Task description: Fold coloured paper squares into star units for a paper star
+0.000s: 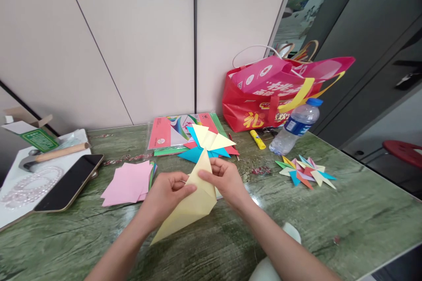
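Note:
A pale yellow sheet of folding paper (pixel 194 208), partly folded with a pointed top, is held up above the table between both hands. My left hand (pixel 171 191) pinches its left edge with thumb and fingers. On the opposite edge, nearer the tip, my right hand (pixel 227 180) grips the paper with its thumb on the front. Just behind the tip lie larger folded paper shapes (pixel 211 138) in yellow, blue and red. To the left of my left hand sits a stack of pink paper squares (pixel 127 184), with other colours showing beneath.
A pack of coloured paper (pixel 165 131) lies by the wall. At right are a red bag (pixel 244 101), a glue stick (pixel 257 139), a water bottle (pixel 295 127) and small folded paper stars (pixel 306 171). A phone (pixel 70 182), hammer (pixel 59 153) and beads (pixel 33 186) are at left.

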A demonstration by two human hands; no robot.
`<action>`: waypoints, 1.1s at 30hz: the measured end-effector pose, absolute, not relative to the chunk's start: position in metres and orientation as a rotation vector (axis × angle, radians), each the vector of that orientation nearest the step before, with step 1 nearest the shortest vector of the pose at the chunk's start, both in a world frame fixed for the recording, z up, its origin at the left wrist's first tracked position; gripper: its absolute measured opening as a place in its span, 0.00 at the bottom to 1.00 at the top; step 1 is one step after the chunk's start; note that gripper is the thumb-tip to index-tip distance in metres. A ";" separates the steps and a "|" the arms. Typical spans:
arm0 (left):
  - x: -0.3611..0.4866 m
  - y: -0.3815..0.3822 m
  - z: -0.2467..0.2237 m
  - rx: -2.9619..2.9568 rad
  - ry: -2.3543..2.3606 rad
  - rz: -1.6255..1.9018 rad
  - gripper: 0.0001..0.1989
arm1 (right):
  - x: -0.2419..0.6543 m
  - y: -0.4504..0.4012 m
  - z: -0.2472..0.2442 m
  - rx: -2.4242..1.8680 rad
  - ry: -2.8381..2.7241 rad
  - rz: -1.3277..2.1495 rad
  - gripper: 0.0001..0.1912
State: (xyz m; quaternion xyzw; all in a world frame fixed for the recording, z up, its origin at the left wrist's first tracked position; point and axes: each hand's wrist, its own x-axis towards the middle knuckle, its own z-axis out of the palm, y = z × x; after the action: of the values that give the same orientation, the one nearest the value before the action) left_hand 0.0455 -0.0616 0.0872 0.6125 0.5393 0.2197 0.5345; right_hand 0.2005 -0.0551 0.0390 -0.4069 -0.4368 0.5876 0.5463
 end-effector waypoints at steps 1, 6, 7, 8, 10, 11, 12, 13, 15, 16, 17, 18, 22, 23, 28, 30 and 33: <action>0.046 -0.062 0.088 1.463 1.284 0.528 0.14 | 0.200 -0.055 0.039 -0.971 -1.043 1.388 0.15; 0.048 -0.063 0.089 1.510 1.312 0.559 0.14 | 0.200 -0.056 0.039 -0.966 -1.058 1.386 0.14; 0.048 -0.063 0.089 1.515 1.316 0.566 0.14 | 0.200 -0.056 0.039 -0.968 -1.057 1.387 0.14; 0.049 -0.063 0.089 1.516 1.319 0.572 0.13 | 0.200 -0.056 0.039 -0.972 -1.056 1.386 0.14; 0.049 -0.063 0.089 1.510 1.325 0.578 0.13 | 0.199 -0.055 0.038 -0.979 -1.053 1.384 0.14; 0.049 -0.063 0.089 1.506 1.326 0.578 0.13 | 0.199 -0.055 0.038 -0.980 -1.050 1.384 0.14; 0.049 -0.063 0.089 1.502 1.327 0.578 0.13 | 0.199 -0.055 0.038 -0.980 -1.047 1.383 0.14; 0.049 -0.063 0.089 1.498 1.326 0.576 0.13 | 0.199 -0.055 0.038 -0.980 -1.044 1.381 0.14; 0.049 -0.063 0.089 1.493 1.322 0.576 0.13 | 0.199 -0.055 0.038 -0.983 -1.037 1.378 0.14; 0.049 -0.063 0.089 1.491 1.320 0.579 0.13 | 0.199 -0.055 0.038 -0.983 -1.035 1.377 0.14; 0.049 -0.063 0.089 1.490 1.317 0.583 0.13 | 0.199 -0.055 0.039 -0.981 -1.035 1.377 0.14; 0.049 -0.063 0.089 1.491 1.313 0.585 0.13 | 0.199 -0.055 0.039 -0.980 -1.034 1.377 0.13; 0.049 -0.064 0.089 1.525 1.310 0.604 0.14 | 0.199 -0.056 0.040 -0.977 -1.035 1.379 0.13; 0.049 -0.065 0.089 1.533 1.311 0.608 0.14 | 0.199 -0.056 0.040 -0.976 -1.038 1.381 0.13; 0.048 -0.064 0.088 1.557 1.290 0.550 0.15 | 0.202 -0.054 0.041 -0.936 -1.043 1.349 0.13; 0.048 -0.063 0.087 1.588 1.279 0.524 0.15 | 0.204 -0.052 0.041 -0.909 -1.013 1.335 0.13; 0.048 -0.063 0.086 1.623 1.269 0.503 0.16 | 0.206 -0.050 0.043 -0.882 -0.950 1.345 0.12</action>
State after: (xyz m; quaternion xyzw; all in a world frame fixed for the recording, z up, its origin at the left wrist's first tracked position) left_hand 0.0480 -0.0629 0.0862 0.6677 0.5220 0.2069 0.4886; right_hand 0.2063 -0.0501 0.0429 -0.3797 -0.4091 0.5787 0.5946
